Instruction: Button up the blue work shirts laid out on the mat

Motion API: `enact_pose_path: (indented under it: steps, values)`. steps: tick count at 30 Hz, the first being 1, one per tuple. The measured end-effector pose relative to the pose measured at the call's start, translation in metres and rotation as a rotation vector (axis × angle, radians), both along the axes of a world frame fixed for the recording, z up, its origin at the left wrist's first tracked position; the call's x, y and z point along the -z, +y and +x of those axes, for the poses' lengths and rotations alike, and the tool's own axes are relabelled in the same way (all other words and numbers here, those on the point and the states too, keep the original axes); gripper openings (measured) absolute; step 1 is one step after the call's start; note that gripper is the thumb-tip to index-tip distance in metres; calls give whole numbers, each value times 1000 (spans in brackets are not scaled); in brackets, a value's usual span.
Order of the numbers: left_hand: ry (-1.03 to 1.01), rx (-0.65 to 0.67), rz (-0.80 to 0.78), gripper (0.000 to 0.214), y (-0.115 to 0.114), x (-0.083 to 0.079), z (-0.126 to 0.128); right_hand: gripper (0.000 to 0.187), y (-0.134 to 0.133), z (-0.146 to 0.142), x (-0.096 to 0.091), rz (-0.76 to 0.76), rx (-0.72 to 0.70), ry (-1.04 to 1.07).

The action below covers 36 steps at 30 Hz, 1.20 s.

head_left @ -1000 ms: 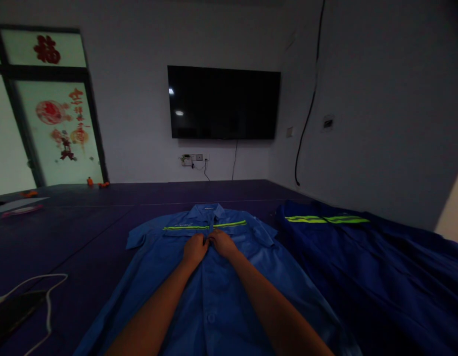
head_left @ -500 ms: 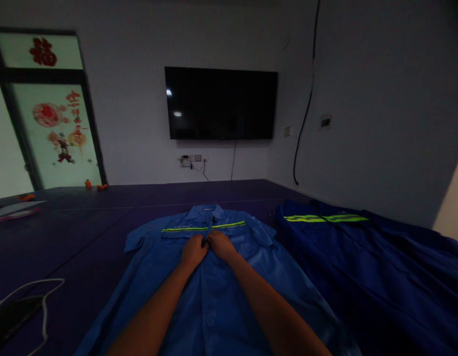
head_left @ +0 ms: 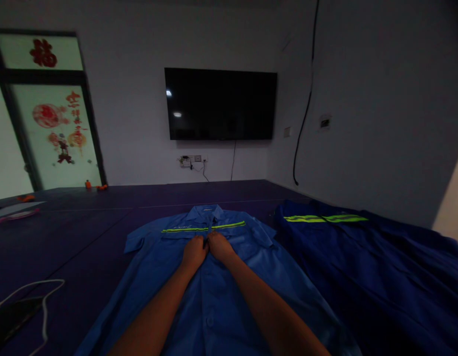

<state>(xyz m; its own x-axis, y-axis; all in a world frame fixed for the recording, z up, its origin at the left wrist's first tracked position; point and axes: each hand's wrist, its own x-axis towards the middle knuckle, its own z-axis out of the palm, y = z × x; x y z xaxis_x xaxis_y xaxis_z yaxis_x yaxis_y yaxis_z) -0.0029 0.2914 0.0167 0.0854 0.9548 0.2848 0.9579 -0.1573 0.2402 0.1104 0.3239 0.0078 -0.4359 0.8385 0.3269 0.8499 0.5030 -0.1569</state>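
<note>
Fingers of our left hand (head_left: 194, 253) and right hand (head_left: 219, 246) curl closed on the blue shirt (head_left: 211, 291), lower centre. Pulling unevenly could, we judge, skew its front, dim light masking that. We can't read its chest lettering (head_left: 182, 227); upper left, a red character (head_left: 43, 53) reads 福.

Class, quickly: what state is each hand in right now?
Left hand: closed, apparently pinching the light blue shirt.
Right hand: closed, apparently pinching it too.

On my feed, a black television (head_left: 221, 105) hangs on the wall (head_left: 132, 118); red decorations (head_left: 47, 115) mark the glass door (head_left: 30, 173); a white cord (head_left: 44, 316) curls beside a dark object (head_left: 14, 319).
</note>
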Motion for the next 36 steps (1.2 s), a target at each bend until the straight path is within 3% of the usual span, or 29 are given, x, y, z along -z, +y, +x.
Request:
enact_pose_path:
  steps: [24,36]
  values:
    - [-47,-106,3,29,-2,-4,2,29,-1,0,2,-14,51,18]
    - [5,-88,42,34,-3,-4,1,31,4,4,2,-24,-21,77]
